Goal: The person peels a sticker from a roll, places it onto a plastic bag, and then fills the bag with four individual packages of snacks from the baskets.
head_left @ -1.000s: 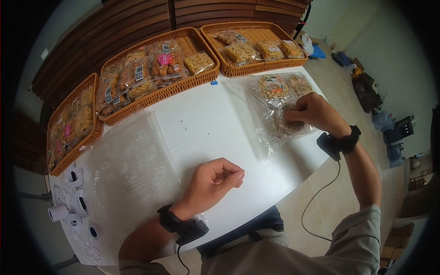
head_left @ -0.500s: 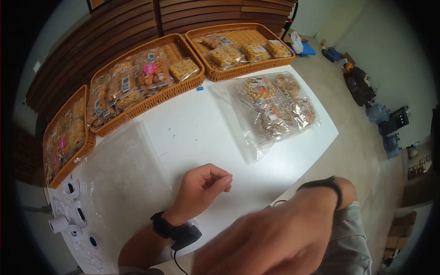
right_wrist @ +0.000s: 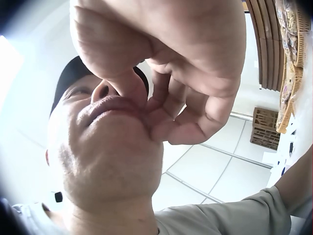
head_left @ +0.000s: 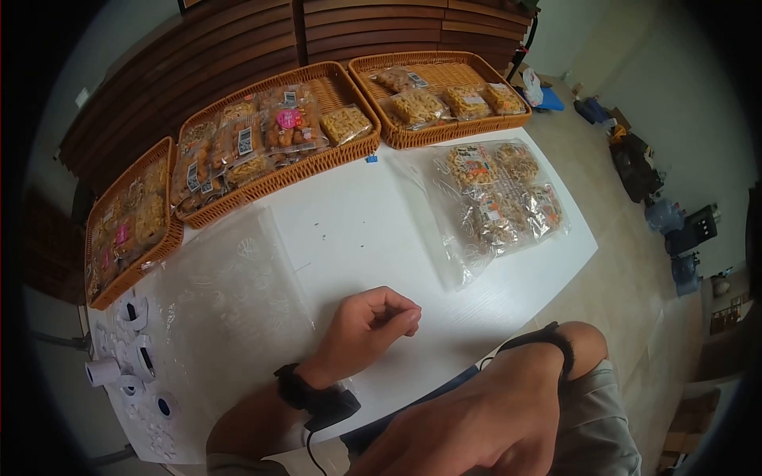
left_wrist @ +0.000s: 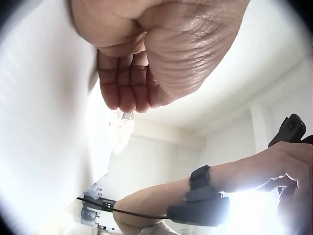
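Note:
My left hand point(head_left: 361, 332) rests on the white table point(head_left: 413, 278) at the near edge, fingers loosely curled and holding nothing. The left wrist view shows its fingers point(left_wrist: 129, 93) bent toward the thumb. My right hand point(head_left: 484, 404) is raised close to the head camera, off the table. In the right wrist view its curled fingers point(right_wrist: 188, 115) and thumb touch the mouth; nothing shows between them, though the tips are partly hidden. A clear bag with several noodle-like packets point(head_left: 480, 166) lies at the table's right side. Left of my left hand a clear bag point(head_left: 230, 278) lies flat.
Three wicker baskets of packets, a left one point(head_left: 173, 224), a middle one point(head_left: 278, 176) and a right one point(head_left: 444, 136), line the back edge. Label rolls point(head_left: 103, 371) lie at the far left. A blue scrap point(head_left: 371, 159) sits before the baskets.
My right hand has left the bag of packets on the right and come up to the mouth. My left hand keeps its place and pose. The head view has shifted slightly.

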A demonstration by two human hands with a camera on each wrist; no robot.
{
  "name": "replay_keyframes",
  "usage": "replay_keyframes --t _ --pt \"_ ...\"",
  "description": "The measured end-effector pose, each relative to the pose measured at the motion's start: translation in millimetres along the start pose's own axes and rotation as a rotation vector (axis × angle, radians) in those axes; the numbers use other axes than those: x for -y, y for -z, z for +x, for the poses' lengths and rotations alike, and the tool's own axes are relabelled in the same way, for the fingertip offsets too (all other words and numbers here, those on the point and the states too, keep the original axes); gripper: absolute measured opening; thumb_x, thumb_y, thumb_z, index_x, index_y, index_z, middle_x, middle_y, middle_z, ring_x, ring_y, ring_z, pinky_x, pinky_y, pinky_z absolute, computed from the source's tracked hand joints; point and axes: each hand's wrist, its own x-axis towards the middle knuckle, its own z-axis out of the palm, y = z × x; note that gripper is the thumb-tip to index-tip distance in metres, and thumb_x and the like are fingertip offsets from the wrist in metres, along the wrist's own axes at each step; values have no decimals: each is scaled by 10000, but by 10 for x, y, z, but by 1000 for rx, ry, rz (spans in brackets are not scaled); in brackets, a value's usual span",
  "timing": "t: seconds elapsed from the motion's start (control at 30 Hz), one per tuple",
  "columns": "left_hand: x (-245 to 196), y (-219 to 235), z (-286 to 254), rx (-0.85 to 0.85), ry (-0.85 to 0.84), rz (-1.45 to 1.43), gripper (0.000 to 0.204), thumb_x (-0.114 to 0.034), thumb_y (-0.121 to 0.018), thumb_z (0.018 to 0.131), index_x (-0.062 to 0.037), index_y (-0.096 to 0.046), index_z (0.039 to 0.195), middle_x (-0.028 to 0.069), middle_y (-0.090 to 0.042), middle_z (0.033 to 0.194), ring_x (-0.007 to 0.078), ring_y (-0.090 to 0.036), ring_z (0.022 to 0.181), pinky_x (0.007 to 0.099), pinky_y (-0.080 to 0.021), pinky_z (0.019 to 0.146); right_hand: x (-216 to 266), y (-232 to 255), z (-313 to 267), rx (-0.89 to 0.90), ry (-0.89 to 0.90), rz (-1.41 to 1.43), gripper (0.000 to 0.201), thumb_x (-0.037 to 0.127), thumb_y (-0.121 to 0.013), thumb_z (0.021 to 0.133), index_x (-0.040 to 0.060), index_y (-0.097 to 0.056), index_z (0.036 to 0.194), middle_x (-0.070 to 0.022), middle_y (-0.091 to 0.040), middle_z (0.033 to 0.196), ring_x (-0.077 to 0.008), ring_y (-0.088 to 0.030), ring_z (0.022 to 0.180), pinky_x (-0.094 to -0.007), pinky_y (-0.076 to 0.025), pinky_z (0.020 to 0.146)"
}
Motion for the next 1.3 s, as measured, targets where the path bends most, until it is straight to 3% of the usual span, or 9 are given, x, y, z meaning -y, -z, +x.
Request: replay_keyframes --t 0.2,0.33,0.53,0.8,1.0,1.13,1.2,1.23,1.3 --pt "3 2 2 3 -12 10 126 -79 -641 965 41 -648 1002 52 -684 877 78 -637 814 222 -526 757 -61 -185 136 -198 158 -80 156 43 -596 963 -51 -668 1066 -97 -681 1018 -177 -635 805 -245 -495 639" --pt "30 10 6 27 -25 3 118 -77 -634 971 36 -641 1002 57 -681 883 90 -641 823 240 -535 765 -55 37 18 -40 126 -101 119 41 -609 953 -40 -691 984 -100 -688 932 -200 -638 781 -266 -506 639" --pt "86 41 25 58 -128 27 117 -80 -635 977 30 -636 1016 62 -672 884 102 -640 824 248 -539 754 257 126 14 -82 242 -777 203 128 -721 904 0 -702 1060 -127 -720 966 -264 -678 801 -328 -566 603" --pt "80 31 17 52 -163 -8 145 -115 -655 955 29 -650 957 40 -687 832 74 -631 757 237 -528 716 637 -306 20 -41 -200 -333 373 150 -683 938 76 -636 1301 -144 -696 1221 -415 -669 1090 -442 -596 849" --pt "60 31 2 21 -172 37 151 -122 -665 938 29 -671 933 47 -698 803 68 -628 717 233 -513 666 918 425 178 468 -385 -115 414 181 -602 1001 129 -555 1410 -188 -666 1263 -464 -664 1081 -499 -528 986" --pt "17 40 -13 13 -170 110 184 -155 -684 928 24 -667 891 37 -688 763 65 -621 707 237 -494 647 577 418 115 -400 -126 -233 88 162 -551 982 89 -503 978 -50 -556 882 -244 -529 803 -341 -434 738" --pt "-7 32 -23 10 -174 151 211 -178 -684 929 16 -660 849 26 -672 729 63 -605 685 240 -481 635 410 464 36 -839 35 -283 232 153 -526 973 70 -476 762 18 -501 692 -133 -462 664 -261 -387 615" --pt "-12 36 -19 40 -159 127 221 -184 -680 931 12 -655 832 22 -661 716 62 -593 673 242 -475 627 399 696 0 -686 -35 -280 189 247 -568 967 61 -556 932 22 -382 673 -135 -362 648 -264 -331 605" --pt "25 51 -8 96 -129 76 245 -198 -672 934 4 -644 799 15 -641 690 58 -569 648 246 -462 610 266 832 42 -807 -105 -270 204 242 -571 973 39 -594 984 12 -444 706 -129 -422 688 -268 -369 628"
